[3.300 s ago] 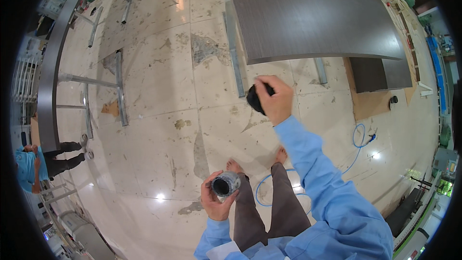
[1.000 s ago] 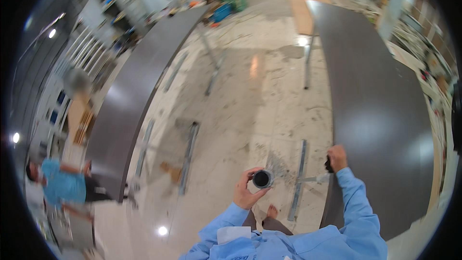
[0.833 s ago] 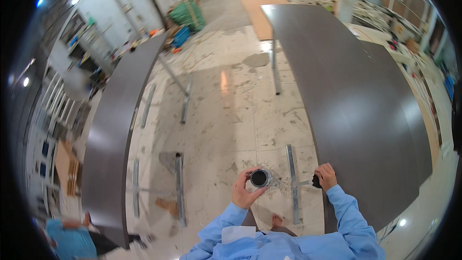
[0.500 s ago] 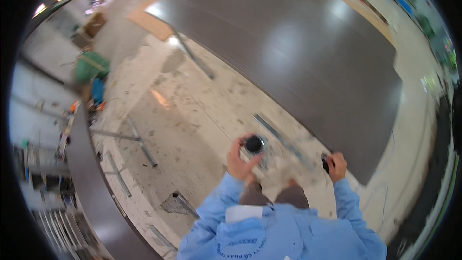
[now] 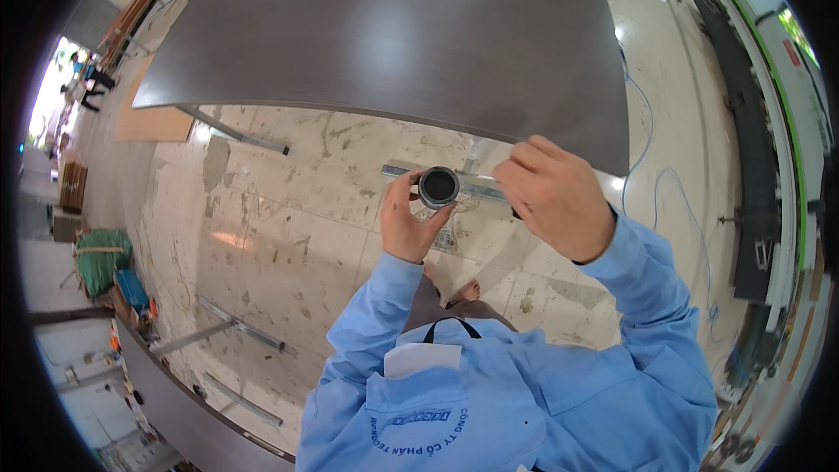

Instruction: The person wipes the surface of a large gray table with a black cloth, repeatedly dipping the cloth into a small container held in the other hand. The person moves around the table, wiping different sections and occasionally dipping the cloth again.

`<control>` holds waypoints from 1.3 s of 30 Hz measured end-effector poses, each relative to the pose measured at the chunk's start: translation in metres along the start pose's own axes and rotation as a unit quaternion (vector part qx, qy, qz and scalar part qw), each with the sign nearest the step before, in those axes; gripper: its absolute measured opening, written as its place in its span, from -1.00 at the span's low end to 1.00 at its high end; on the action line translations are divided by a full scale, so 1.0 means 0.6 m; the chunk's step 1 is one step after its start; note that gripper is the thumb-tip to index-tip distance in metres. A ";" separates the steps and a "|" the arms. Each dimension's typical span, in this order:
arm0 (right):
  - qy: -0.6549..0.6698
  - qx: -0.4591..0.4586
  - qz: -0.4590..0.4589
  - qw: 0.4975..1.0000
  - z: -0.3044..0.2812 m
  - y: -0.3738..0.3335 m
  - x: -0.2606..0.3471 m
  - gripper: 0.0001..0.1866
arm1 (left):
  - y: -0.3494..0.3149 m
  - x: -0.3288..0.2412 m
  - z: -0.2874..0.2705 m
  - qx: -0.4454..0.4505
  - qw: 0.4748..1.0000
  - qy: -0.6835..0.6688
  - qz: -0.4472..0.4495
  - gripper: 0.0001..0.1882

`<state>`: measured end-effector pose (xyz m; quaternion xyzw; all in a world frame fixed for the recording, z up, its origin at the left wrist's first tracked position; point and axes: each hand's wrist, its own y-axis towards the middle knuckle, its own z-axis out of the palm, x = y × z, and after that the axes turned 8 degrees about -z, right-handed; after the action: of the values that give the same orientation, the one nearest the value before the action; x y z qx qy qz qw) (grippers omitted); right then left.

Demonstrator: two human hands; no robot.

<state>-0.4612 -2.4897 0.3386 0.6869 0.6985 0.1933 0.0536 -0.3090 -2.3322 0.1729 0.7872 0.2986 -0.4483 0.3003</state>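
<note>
A small round jar [image 5: 439, 185] with dark contents sits upright in my left hand [image 5: 404, 225], fingers curled round its side. Just right of it is my right hand [image 5: 555, 197], closed, with a thin pale tool [image 5: 478, 177] reaching from its fingers toward the jar's rim. A bit of black shows below those fingers; the tool's exact kind is hidden by the hand. Beyond both hands lies a large dark brown panel [image 5: 376, 44], raised on metal legs, its near edge just past my right hand.
Metal bars [image 5: 400, 170] lie under the panel and on the stained tile floor [image 5: 262, 236]. Another brown panel [image 5: 188, 411] stands at lower left. A blue hose [image 5: 648, 135] runs along the right. A green sack [image 5: 103, 258] and a distant person [image 5: 92, 79] are on the left.
My right hand has lifted from beside the panel's near corner and come left, close to the jar. The view has turned, so the panel now lies more straight ahead.
</note>
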 end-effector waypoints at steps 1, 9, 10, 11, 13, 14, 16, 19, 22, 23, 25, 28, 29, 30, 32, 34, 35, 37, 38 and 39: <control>-0.009 0.021 -0.002 1.000 0.004 -0.001 0.010 -0.88 | -0.005 -0.005 0.000 0.010 1.000 -0.002 0.011 -0.35; -0.107 0.131 0.038 0.985 0.071 -0.011 0.065 -0.88 | -0.012 -0.015 -0.011 0.119 0.987 0.032 0.101 -0.39; -0.110 0.145 0.054 0.982 0.075 -0.008 0.072 -0.88 | -0.015 -0.016 -0.013 0.129 0.985 0.034 0.112 -0.39; -0.108 0.170 0.073 0.977 0.077 -0.004 0.078 -0.89 | -0.017 -0.015 -0.018 0.138 0.983 0.026 0.116 -0.38; -0.100 0.162 0.083 0.978 0.072 0.004 0.091 -0.89 | -0.014 -0.011 -0.030 0.149 0.981 0.007 0.123 -0.37; -0.101 0.160 0.083 0.978 0.065 0.006 0.096 -0.88 | -0.007 -0.006 -0.035 0.155 0.980 0.006 0.122 -0.37; -0.067 0.122 0.122 0.983 0.053 0.010 0.104 -0.89 | -0.002 0.006 -0.045 0.158 0.980 -0.016 0.121 -0.36; -0.063 0.099 0.156 0.981 0.040 0.013 0.112 -0.95 | 0.003 0.023 -0.051 0.154 0.982 -0.053 0.091 -0.35; -0.065 0.071 0.157 0.983 0.043 0.020 0.118 -0.93 | 0.009 0.037 -0.057 0.146 0.982 -0.055 0.107 -0.35; -0.064 0.065 0.166 0.982 0.045 0.022 0.120 -0.93 | 0.008 0.038 -0.056 0.152 0.980 -0.074 0.101 -0.36; -0.067 0.074 0.139 0.985 0.048 0.028 0.124 -0.92 | 0.008 0.037 -0.055 0.159 0.976 -0.114 0.093 -0.36; -0.094 0.089 0.170 0.977 0.041 0.029 0.131 -0.91 | 0.010 0.034 -0.059 0.155 0.977 -0.110 0.096 -0.37; -0.114 0.119 0.222 0.961 0.039 0.028 0.133 -0.91 | 0.011 0.033 -0.061 0.155 0.978 -0.105 0.094 -0.38; -0.100 0.076 0.180 0.976 0.037 0.026 0.136 -0.91 | 0.010 0.032 -0.062 0.153 0.978 -0.107 0.095 -0.38; -0.089 0.034 0.168 0.981 0.037 0.019 0.140 -0.90 | 0.007 0.030 -0.062 0.162 0.976 -0.115 0.091 -0.37; -0.099 0.072 0.175 0.977 0.040 0.011 0.144 -0.91 | 0.003 0.029 -0.063 0.182 0.973 -0.122 0.077 -0.34; -0.090 0.089 0.157 0.980 0.044 0.006 0.146 -0.91 | 0.003 0.030 -0.064 0.176 0.974 -0.115 0.088 -0.35; -0.071 0.055 0.206 0.974 0.051 -0.006 0.149 -0.92 | 0.002 0.033 -0.065 0.159 0.976 -0.106 0.107 -0.37; -0.068 0.049 0.250 0.965 0.054 -0.013 0.150 -0.91 | 0.001 0.035 -0.065 0.155 0.977 -0.102 0.110 -0.37; -0.027 0.035 0.222 0.974 0.057 -0.019 0.150 -0.91 | -0.001 0.036 -0.066 0.151 0.977 -0.101 0.114 -0.37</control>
<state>-0.4647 -2.3948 0.3206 0.8314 0.5331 0.1569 0.0044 -0.2798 -2.2981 0.1699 0.8029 0.1039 -0.5282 0.2561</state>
